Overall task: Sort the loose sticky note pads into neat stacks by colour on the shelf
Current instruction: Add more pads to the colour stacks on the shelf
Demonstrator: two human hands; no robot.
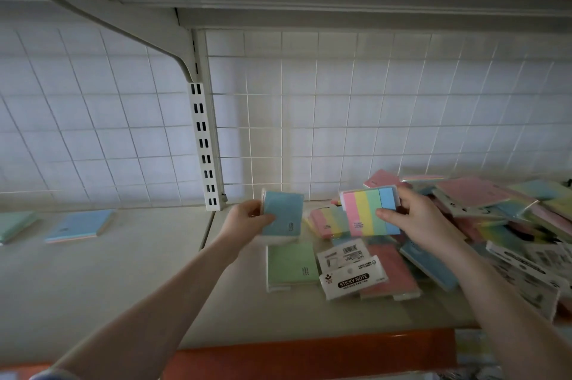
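Shelf (123,271): I work on a pale board with an orange front lip; the left part is mostly bare, which I judge is room kept for the sorted stacks.
Loose heap (483,218): unsorted pads lie overlapping at the right, near to far, several face down.
Sorted pads: a blue pad (81,226) and a green pad (17,225) lie flat and apart at the far left, probably the start of colour stacks.
Striped pad (370,212): my right hand (418,222) holds it above the heap, thumb across the face, fingers curled behind; grip closed on it.
Plain blue pad (283,214): my left hand (247,220) pinches its left edge, raised off the shelf, likely bound for the blue pad at the left.
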